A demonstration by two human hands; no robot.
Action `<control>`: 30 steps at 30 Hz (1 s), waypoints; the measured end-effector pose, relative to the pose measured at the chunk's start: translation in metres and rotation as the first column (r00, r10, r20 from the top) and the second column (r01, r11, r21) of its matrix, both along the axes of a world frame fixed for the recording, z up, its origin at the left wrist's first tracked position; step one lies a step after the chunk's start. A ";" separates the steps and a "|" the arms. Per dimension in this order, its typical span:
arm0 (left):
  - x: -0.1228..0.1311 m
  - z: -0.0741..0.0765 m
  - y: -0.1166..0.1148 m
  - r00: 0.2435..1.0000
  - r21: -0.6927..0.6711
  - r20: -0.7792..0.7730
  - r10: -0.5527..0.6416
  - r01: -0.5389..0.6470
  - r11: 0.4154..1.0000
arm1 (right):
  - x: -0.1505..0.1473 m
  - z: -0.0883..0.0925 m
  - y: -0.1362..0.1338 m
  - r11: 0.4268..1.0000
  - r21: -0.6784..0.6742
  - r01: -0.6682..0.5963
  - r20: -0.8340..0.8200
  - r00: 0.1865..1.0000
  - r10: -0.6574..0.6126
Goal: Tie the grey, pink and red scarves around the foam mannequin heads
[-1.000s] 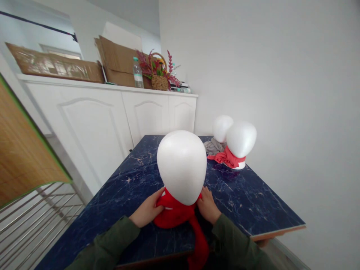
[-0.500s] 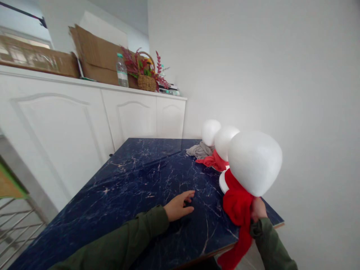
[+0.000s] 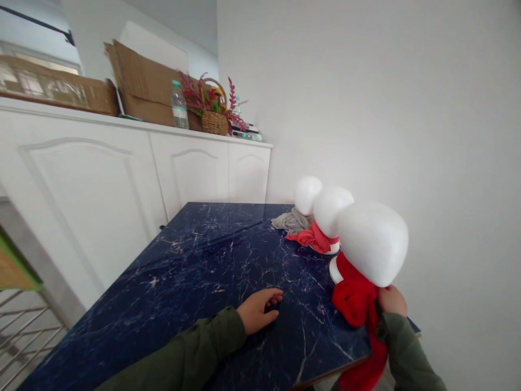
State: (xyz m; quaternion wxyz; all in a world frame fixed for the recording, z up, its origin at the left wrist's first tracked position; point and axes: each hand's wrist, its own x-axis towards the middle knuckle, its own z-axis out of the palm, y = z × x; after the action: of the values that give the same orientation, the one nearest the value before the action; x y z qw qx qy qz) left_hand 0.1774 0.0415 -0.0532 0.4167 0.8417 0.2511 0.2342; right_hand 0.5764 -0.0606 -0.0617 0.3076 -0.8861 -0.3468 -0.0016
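Where the red scarf (image 3: pixel 353 301) sits: round the near head's (image 3: pixel 373 241) neck, loose end (image 3: pixel 376 353) hanging past the table (image 3: pixel 220 260)
Right grip (image 3: pixel 392 301): closed on the wrapped neck, fingertips hidden
Left grip (image 3: pixel 258 311): released, over the table
Loose end: a snag could tip the near head off
Near head: mid-table a second ago, now right

The front head (image 3: pixel 372 244) is plain white, and its bright red scarf (image 3: pixel 352 298) one solid colour. The middle head (image 3: pixel 331 209) is white too, with a coral scarf (image 3: pixel 316 239) (a softer red, seen from here); the back head (image 3: pixel 307 194), also white, has a grey scarf (image 3: pixel 292 221). The tabletop (image 3: pixel 203 266) is deep blue with pale, marble-like veins, the sleeves (image 3: pixel 195 347) dark green, the cupboard (image 3: pixel 199 174) white, the basket (image 3: pixel 215 124) tan.
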 end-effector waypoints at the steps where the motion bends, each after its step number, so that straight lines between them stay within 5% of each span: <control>1: 0.000 0.000 0.000 1.000 0.007 -0.004 -0.001 0.002 1.000 | 0.002 0.000 -0.002 0.998 -0.033 0.045 0.003 0.999 -0.045; 5: 0.000 -0.001 0.001 1.000 0.017 -0.010 -0.009 0.010 1.000 | 0.001 0.002 -0.011 1.000 -0.011 0.010 -0.063 0.998 -0.011; 12: 0.001 -0.005 0.001 1.000 0.026 -0.024 -0.007 0.007 1.000 | -0.026 0.015 -0.040 0.945 0.287 -0.154 -0.419 0.867 0.269; 16: 0.002 -0.007 0.001 1.000 -0.012 0.018 -0.004 0.004 1.000 | -0.087 0.046 -0.063 0.981 0.185 -0.060 0.061 0.997 0.050; 18: 0.003 -0.007 0.003 0.997 -0.116 0.072 -0.005 0.013 0.993 | -0.134 0.064 -0.063 0.955 0.226 -0.192 0.162 0.974 0.157; 19: 0.004 -0.006 0.004 0.993 -0.203 0.115 0.003 0.020 0.979 | -0.159 0.071 -0.056 0.899 0.223 -0.378 0.104 0.926 0.363; 20: 0.005 -0.005 0.007 0.986 -0.315 0.165 0.020 0.033 0.949 | -0.185 0.076 -0.044 0.773 0.182 -0.608 0.000 0.786 0.618; 21: 0.005 -0.004 0.010 0.974 -0.443 0.220 0.048 0.056 0.895 | -0.209 0.077 -0.028 0.587 0.152 -0.795 -0.124 0.573 0.810; 23: 0.002 0.000 0.018 0.934 -0.671 0.335 0.128 0.141 0.728 | -0.252 0.071 0.015 0.235 0.197 -0.952 -0.411 0.138 0.901; 24: -0.001 0.002 0.022 0.911 -0.747 0.378 0.163 0.197 0.635 | -0.269 0.064 0.040 0.158 0.262 -0.952 -0.550 -0.013 0.835; 25: -0.005 0.004 0.027 0.891 -0.797 0.409 0.195 0.245 0.552 | -0.285 0.055 0.064 0.165 0.349 -0.923 -0.676 -0.126 0.726; 26: -0.011 0.006 0.032 0.876 -0.826 0.426 0.224 0.276 0.492 | -0.297 0.046 0.086 0.244 0.428 -0.870 -0.772 -0.211 0.599; 27: -0.016 0.008 0.036 0.869 -0.844 0.427 0.252 0.282 0.456 | -0.308 0.036 0.105 0.252 0.449 -0.857 -0.790 -0.249 0.560; 30: -0.031 0.009 0.046 0.877 -0.881 0.361 0.317 0.209 0.425 | -0.327 0.015 0.137 0.293 0.531 -0.795 -0.821 -0.396 0.411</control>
State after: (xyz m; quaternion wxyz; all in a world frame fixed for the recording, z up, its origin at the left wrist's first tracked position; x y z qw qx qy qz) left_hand 0.1465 0.0874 -0.0439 0.8408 0.3908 0.2538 0.2755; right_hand 0.2496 0.0764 -0.0469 0.2338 -0.3170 -0.5035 0.7690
